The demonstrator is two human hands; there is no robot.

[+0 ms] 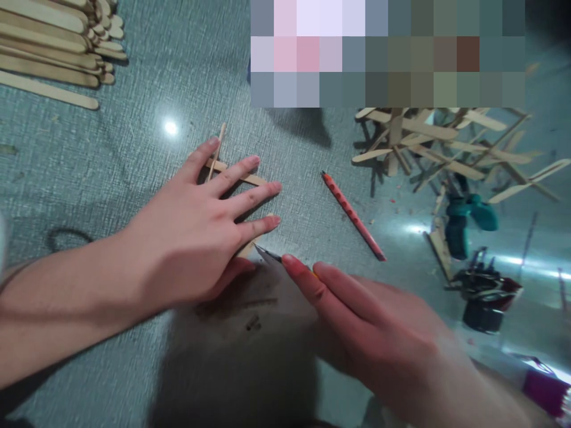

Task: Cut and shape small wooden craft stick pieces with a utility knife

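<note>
My left hand point(200, 208) lies palm down with its fingers spread, pressing on several wooden craft sticks. One stick point(246, 176) runs under the fingers, and a thinner stick point(217, 151) crosses it by the index fingertip. Part of another stick point(250, 245) shows beneath the little finger; the palm hides the rest. A craft knife point(269, 255) is gripped in my right hand point(375, 321), its fingers closed round the handle. The pointed blade tip is at that lower stick, close to my left little finger; whether it touches the wood I cannot tell.
A red pencil point(354, 217) lies right of my left hand. Craft sticks are stacked point(49, 35) at upper left and heaped loosely point(428, 139) at upper right. Teal-handled pliers or cutters point(458, 229) and a dark container point(484, 312) stand at right. Pixelation covers the top.
</note>
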